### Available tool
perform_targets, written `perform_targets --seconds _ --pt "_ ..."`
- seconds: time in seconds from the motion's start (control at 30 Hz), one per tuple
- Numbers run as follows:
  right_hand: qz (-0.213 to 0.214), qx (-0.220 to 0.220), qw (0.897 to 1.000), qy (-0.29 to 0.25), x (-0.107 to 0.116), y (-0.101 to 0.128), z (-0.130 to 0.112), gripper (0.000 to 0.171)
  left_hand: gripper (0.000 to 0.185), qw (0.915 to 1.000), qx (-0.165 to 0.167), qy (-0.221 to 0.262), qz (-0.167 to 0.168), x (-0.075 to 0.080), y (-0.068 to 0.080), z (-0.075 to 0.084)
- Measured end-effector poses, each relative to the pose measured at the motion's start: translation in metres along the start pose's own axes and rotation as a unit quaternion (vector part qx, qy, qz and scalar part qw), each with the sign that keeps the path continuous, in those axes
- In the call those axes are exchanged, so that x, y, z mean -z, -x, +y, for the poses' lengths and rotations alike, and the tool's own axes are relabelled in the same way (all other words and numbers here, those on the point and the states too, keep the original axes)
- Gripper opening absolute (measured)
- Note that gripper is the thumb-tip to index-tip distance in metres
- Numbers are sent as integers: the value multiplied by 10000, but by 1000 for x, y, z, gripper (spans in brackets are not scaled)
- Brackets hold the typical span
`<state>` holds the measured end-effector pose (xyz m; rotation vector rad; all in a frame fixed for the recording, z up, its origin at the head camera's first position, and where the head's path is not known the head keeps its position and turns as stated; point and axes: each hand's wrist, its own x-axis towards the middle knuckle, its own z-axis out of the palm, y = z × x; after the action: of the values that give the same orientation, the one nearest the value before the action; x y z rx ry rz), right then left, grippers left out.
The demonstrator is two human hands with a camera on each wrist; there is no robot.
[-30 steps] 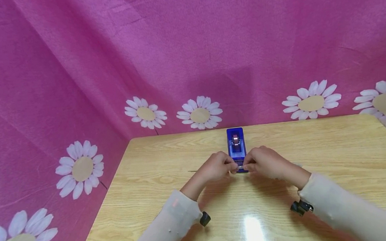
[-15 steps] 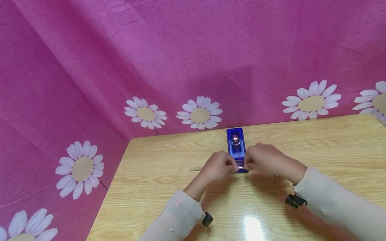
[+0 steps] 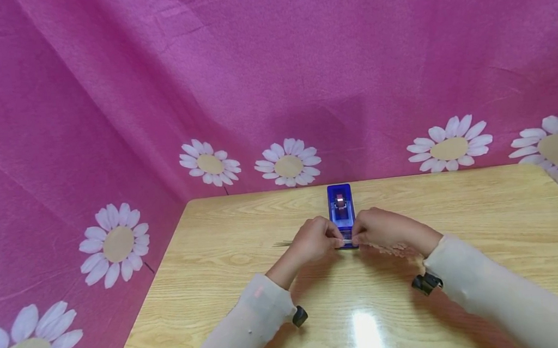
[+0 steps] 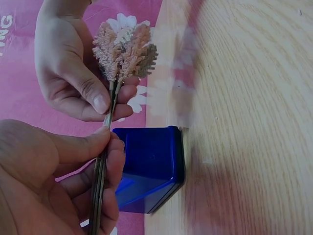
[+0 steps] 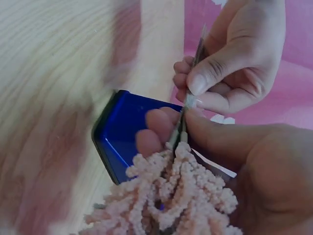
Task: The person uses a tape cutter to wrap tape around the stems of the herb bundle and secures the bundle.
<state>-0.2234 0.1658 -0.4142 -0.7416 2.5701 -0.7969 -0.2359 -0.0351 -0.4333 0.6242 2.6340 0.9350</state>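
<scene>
A blue tape dispenser point(image 3: 341, 208) stands on the wooden table point(image 3: 484, 218) at the middle back. Both hands meet just in front of it. My left hand point(image 3: 334, 240) pinches a thin bundle of green stems point(image 4: 100, 181) between thumb and fingers. My right hand point(image 3: 356, 239) pinches the same bundle close to its fuzzy pink flower heads point(image 5: 171, 203), which hang below that hand point(image 3: 394, 250). The stem ends point(image 3: 282, 244) stick out to the left past my left hand. In the wrist views the dispenser point(image 4: 152, 164) point(image 5: 122, 134) sits right behind the fingers.
Pink cloth with white daisies point(image 3: 288, 165) hangs behind and to the left of the table. The table's left edge point(image 3: 147, 310) runs near my left sleeve. Bare wood lies on both sides of the dispenser.
Both hands have edged slightly away from me toward the dispenser, still holding the bundle. My right forearm has shifted a little to the left. The dispenser has not moved.
</scene>
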Motion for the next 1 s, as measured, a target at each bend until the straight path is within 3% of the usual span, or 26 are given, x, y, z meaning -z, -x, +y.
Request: perform_targets --seconds 0.13,0.27,0.47,0.7,1.0 --pt "254 -229 9993 -134 -5 2 -2 18 13 9995 50 258 -147 1 1 0" --pt "625 -377 9973 72 -11 4 -3 16 20 9971 193 626 -381 3 1 0" --pt "980 -486 9931 426 -17 5 -6 16 27 9973 246 440 -531 4 0 0" --pt "816 -560 9946 302 -13 8 -12 14 26 9983 252 320 -412 1 -1 0" --pt "334 -81 9989 307 1 -1 -6 17 18 9994 -41 339 -40 0 -1 -1"
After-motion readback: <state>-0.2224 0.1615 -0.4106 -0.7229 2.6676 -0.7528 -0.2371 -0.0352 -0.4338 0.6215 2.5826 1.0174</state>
